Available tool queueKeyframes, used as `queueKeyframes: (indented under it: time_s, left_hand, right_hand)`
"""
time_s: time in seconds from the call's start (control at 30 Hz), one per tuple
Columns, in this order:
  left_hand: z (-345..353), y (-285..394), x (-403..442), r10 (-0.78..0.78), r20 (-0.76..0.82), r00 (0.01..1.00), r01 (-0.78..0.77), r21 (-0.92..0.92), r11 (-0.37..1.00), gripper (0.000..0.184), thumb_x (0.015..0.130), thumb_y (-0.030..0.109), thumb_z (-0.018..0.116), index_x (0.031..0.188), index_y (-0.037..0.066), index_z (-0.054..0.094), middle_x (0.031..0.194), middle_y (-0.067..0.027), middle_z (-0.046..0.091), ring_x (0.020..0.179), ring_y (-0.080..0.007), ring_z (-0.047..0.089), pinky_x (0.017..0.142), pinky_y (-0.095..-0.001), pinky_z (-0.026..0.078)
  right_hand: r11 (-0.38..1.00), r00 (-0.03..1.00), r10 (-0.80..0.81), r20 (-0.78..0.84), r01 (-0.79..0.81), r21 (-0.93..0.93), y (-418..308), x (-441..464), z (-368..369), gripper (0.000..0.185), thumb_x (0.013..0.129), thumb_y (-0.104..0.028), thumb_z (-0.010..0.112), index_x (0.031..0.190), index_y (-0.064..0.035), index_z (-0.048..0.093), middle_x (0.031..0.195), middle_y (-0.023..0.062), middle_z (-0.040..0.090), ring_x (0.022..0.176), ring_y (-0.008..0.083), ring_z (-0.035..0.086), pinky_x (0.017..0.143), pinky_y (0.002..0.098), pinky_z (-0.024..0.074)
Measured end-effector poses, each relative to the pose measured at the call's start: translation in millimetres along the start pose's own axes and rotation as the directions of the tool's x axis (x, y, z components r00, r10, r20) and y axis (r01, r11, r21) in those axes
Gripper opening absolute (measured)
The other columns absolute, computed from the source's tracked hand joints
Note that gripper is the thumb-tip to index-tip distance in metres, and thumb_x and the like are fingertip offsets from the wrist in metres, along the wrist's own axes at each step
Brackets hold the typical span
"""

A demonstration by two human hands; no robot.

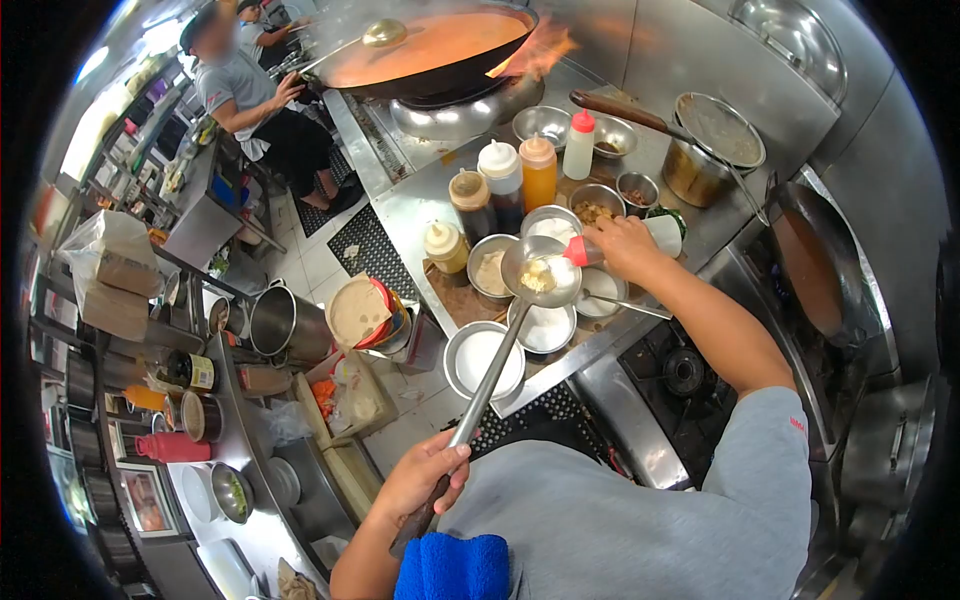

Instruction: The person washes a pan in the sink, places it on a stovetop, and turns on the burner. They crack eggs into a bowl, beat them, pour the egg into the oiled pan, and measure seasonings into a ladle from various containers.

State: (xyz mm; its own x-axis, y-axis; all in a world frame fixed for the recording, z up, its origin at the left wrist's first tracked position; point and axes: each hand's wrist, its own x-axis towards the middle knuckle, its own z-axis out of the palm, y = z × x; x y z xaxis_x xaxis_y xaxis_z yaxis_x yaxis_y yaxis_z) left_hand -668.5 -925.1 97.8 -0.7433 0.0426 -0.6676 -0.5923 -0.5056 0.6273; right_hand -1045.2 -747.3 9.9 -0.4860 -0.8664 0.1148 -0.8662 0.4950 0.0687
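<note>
My left hand [432, 478] is wrapped round the long handle of a ladle [492, 375], whose bowl is over the seasoning containers. Some pale yellowish stuff lies in the bowl. My right hand [625, 247] grips a squeeze bottle [664, 236] tipped on its side, its red cap pointing into the ladle's bowl. Bowls of white powder or grains [546, 328] and a larger white-filled bowl [484, 360] sit below and around the ladle. Behind it stand a white-capped bottle of dark liquid [501, 178], an orange bottle [538, 170] and an upright red-capped bottle [579, 145].
At the back, a big wok [430, 60] of orange liquid has flames at its right edge. A gas burner [683, 370] and a second wok [815, 260] are on the right. A steel pot [700, 170] holds a strainer. A co-worker [245, 100] stands at far left.
</note>
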Motion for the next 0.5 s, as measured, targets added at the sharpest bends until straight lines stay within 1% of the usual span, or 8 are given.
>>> queueKeyframes:
  time_s: [0.03, 0.1, 0.2, 0.3, 0.37, 0.43, 0.47, 0.5]
  left_hand:
    - [2.0, -0.3, 0.8, -0.001, -0.001, 1.000, 0.001, 0.002, 1.000, 0.036, 0.092, 0.024, 0.052, 0.118, 0.001, 0.047, 0.061, -0.0024, 0.045, 0.036, -0.0088, 0.040, 0.032, -0.0202, 0.029]
    - [6.1, -0.7, 2.4, -0.009, -0.020, 1.000, 0.010, 0.015, 1.000, 0.037, 0.092, 0.021, 0.048, 0.123, 0.001, 0.045, 0.059, -0.0010, 0.045, 0.032, -0.0070, 0.038, 0.029, -0.0199, 0.029]
    - [8.6, -2.4, 5.4, -0.006, -0.020, 1.000, 0.006, 0.016, 1.000, 0.037, 0.092, 0.021, 0.048, 0.123, 0.001, 0.045, 0.059, -0.0012, 0.045, 0.032, -0.0073, 0.038, 0.029, -0.0202, 0.029]
    - [11.0, -1.8, 6.6, -0.006, -0.002, 1.000, 0.006, 0.008, 1.000, 0.035, 0.092, 0.024, 0.050, 0.119, 0.001, 0.046, 0.061, -0.0026, 0.044, 0.036, -0.0092, 0.040, 0.033, -0.0207, 0.029]
    - [15.4, -0.4, 7.1, -0.009, -0.007, 1.000, 0.009, 0.003, 1.000, 0.035, 0.092, 0.023, 0.050, 0.119, 0.001, 0.046, 0.062, -0.0027, 0.044, 0.036, -0.0093, 0.039, 0.033, -0.0207, 0.029]
    - [19.2, 0.8, 8.9, -0.013, -0.013, 1.000, 0.013, -0.002, 1.000, 0.035, 0.092, 0.023, 0.050, 0.119, 0.001, 0.046, 0.062, -0.0028, 0.044, 0.036, -0.0094, 0.039, 0.033, -0.0208, 0.029]
    - [20.7, 1.2, 10.0, -0.009, -0.011, 1.000, 0.009, -0.004, 1.000, 0.036, 0.092, 0.023, 0.050, 0.120, 0.001, 0.045, 0.062, -0.0027, 0.044, 0.035, -0.0093, 0.039, 0.032, -0.0208, 0.029]
    - [22.2, 1.7, 11.6, -0.005, -0.008, 1.000, 0.005, -0.005, 1.000, 0.037, 0.092, 0.022, 0.050, 0.121, 0.001, 0.044, 0.062, -0.0025, 0.044, 0.035, -0.0091, 0.039, 0.032, -0.0208, 0.029]
  right_hand:
    - [1.000, 1.000, 0.015, 0.017, -0.015, -0.006, 1.4, -0.3, 0.6, 0.034, 0.073, -0.006, 0.058, 0.106, -0.0113, 0.058, 0.101, 0.0104, 0.058, 0.095, 0.0299, 0.059, 0.073, 0.0417, 0.0429]
    - [1.000, 1.000, 0.017, 0.010, -0.017, -0.003, 4.0, -2.0, 1.3, 0.033, 0.073, -0.006, 0.058, 0.106, -0.0118, 0.058, 0.101, 0.0102, 0.058, 0.095, 0.0294, 0.059, 0.073, 0.0413, 0.0428]
    - [1.000, 1.000, 0.012, 0.006, -0.012, 0.002, 6.6, -3.5, -1.7, 0.033, 0.074, -0.007, 0.057, 0.106, -0.0130, 0.058, 0.102, 0.0097, 0.058, 0.095, 0.0285, 0.059, 0.073, 0.0407, 0.0425]
    - [1.000, 1.000, 0.000, 0.004, 0.000, 0.001, 11.9, -4.0, 1.6, 0.032, 0.074, -0.008, 0.057, 0.106, -0.0141, 0.058, 0.102, 0.0092, 0.058, 0.095, 0.0278, 0.059, 0.074, 0.0402, 0.0422]
    - [1.000, 1.000, -0.009, -0.002, 0.009, -0.005, 18.4, -3.7, 6.2, 0.032, 0.074, -0.009, 0.058, 0.106, -0.0146, 0.058, 0.102, 0.0089, 0.058, 0.095, 0.0274, 0.059, 0.074, 0.0400, 0.0420]
    - [1.000, 1.000, -0.008, 0.012, 0.008, 0.019, 25.8, -3.1, 9.3, 0.037, 0.072, -0.011, 0.063, 0.108, -0.0149, 0.057, 0.104, 0.0088, 0.057, 0.095, 0.0277, 0.059, 0.077, 0.0399, 0.0423]
    - [1.000, 1.000, -0.007, 0.009, 0.007, 0.020, 29.0, -2.5, 8.7, 0.037, 0.072, -0.011, 0.063, 0.108, -0.0149, 0.057, 0.104, 0.0088, 0.057, 0.095, 0.0277, 0.059, 0.077, 0.0399, 0.0423]
    - [0.999, 1.000, -0.014, 0.001, 0.014, 0.044, 32.7, -1.9, 6.1, 0.041, 0.071, -0.012, 0.065, 0.111, -0.0144, 0.055, 0.105, 0.0094, 0.057, 0.097, 0.0284, 0.058, 0.079, 0.0406, 0.0429]
